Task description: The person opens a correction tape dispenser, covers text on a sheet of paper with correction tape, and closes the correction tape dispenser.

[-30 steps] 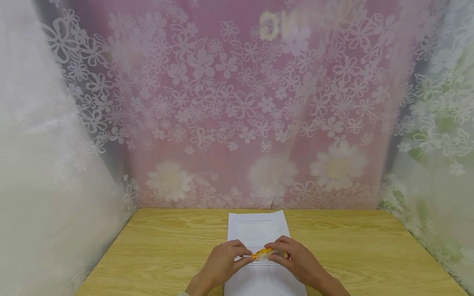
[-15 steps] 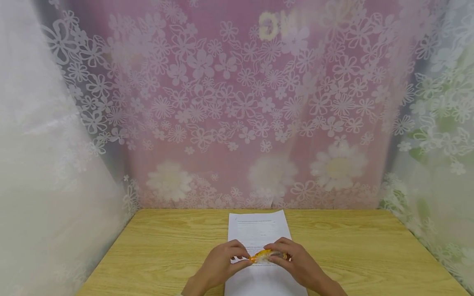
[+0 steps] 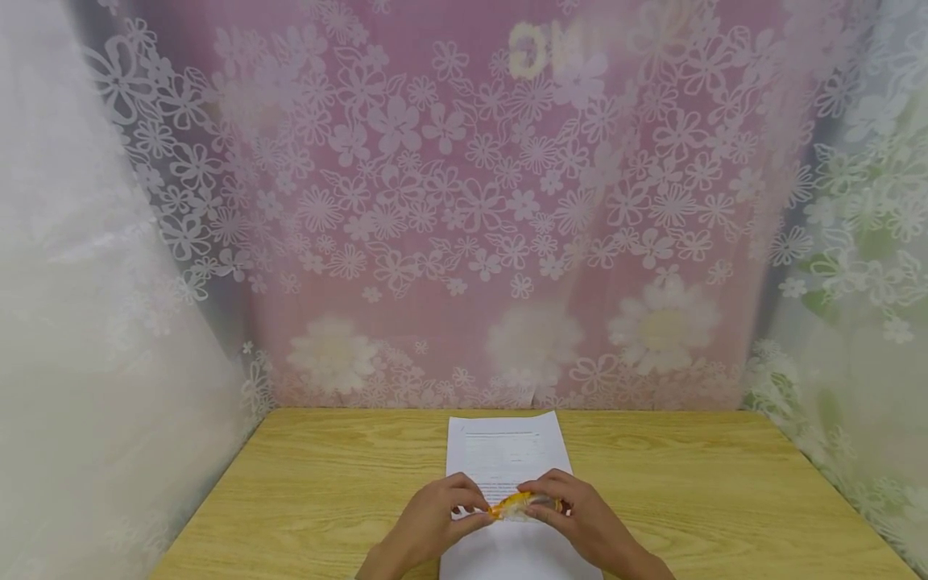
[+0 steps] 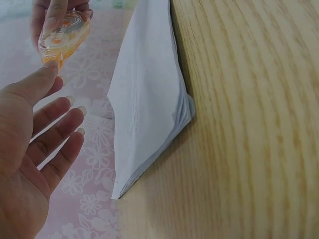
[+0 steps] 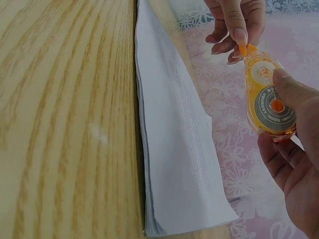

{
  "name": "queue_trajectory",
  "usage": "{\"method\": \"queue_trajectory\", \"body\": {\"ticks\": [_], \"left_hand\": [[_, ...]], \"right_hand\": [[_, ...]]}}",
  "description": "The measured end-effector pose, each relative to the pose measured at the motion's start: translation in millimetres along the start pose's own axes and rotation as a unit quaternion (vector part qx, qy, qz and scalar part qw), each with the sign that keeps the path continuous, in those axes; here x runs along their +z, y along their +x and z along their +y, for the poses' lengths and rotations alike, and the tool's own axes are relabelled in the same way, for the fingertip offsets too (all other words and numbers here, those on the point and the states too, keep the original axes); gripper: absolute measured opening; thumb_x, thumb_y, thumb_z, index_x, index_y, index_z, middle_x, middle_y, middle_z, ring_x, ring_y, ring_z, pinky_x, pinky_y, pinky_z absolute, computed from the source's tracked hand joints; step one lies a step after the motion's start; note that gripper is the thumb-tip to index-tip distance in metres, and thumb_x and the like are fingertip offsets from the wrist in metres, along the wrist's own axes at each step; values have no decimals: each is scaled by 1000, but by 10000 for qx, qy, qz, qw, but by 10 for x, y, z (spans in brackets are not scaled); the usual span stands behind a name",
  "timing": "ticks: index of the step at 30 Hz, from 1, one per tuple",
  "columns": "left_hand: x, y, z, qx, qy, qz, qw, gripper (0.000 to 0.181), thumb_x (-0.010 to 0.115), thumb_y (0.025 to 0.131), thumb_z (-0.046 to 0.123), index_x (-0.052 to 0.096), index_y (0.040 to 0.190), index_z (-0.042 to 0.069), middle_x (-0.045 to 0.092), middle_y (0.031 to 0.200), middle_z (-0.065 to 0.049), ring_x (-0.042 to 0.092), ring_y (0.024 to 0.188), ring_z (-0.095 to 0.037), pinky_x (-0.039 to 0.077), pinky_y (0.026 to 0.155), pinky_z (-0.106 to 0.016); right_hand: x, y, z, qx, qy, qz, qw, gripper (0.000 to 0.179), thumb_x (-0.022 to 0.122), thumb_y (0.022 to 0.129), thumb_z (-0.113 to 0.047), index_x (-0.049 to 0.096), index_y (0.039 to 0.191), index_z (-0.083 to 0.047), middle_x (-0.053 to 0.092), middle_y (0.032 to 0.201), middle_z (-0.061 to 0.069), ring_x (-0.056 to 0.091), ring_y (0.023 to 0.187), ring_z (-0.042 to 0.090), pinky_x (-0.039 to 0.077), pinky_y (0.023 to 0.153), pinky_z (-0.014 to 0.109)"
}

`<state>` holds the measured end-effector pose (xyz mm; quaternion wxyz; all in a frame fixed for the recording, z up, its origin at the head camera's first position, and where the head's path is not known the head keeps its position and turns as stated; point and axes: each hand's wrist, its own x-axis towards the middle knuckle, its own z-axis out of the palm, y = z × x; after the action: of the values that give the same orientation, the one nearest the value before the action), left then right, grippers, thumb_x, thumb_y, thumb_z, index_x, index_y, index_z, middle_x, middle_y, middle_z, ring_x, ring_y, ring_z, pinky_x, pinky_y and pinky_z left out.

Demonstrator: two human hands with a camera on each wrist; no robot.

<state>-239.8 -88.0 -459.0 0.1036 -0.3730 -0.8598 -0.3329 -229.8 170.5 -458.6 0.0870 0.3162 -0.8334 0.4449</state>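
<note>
wood-grain table (image 3: 312, 483); papers (image 3: 500, 447); left fingers (image 4: 39, 82) pinch orange tip (image 5: 243, 49); right fingers (image 5: 295, 91) grip body of tape dispenser (image 5: 265, 102)

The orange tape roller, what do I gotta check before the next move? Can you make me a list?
1. Right hand has a grip on the wide end of the tape roller: ok.
2. Left hand is at the narrow orange tip: ok, finger and thumb are on it.
3. Tip free of fingers: not ok, the left hand is pinching it.
4. Paper lies on the table, print facing up: ok.
5. Roller touching the paper: not ok, it is held up off it.
6. Enough tape left inside: cannot tell from these pictures.
</note>
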Motion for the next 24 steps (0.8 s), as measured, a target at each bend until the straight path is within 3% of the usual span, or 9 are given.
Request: {"method": "queue_trajectory", "body": {"ticks": [7, 16, 24], "left_hand": [[25, -22, -12, 65, -53, -12, 10000, 19, 65, 90, 37, 75, 89, 21, 60, 91, 17, 57, 77, 5, 49, 63, -18], [35, -28, -20, -189, -484, -101, 9986, 18, 67, 89, 35, 75, 90, 19, 60, 91, 16, 56, 75, 5, 50, 64, -19], [70, -56, -56, -40, -519, -64, 9986, 18, 67, 90, 34, 75, 89, 18, 61, 90, 16, 56, 75, 6, 49, 63, -16]], "right_hand": [[25, -19, 24, -44, 6, 60, 10000, 26, 64, 91, -29, 69, 115, -21, 61, 94, -11, 51, 71, 4, 47, 59, 23], [49, -40, 28, 39, 210, 253, 9995, 25, 65, 91, -26, 69, 115, -20, 62, 92, -9, 50, 68, 5, 46, 58, 23], [84, -52, 35, 346, 235, 260, 9988, 26, 65, 91, -29, 70, 114, -19, 63, 91, -8, 50, 68, 6, 46, 58, 23]]}}
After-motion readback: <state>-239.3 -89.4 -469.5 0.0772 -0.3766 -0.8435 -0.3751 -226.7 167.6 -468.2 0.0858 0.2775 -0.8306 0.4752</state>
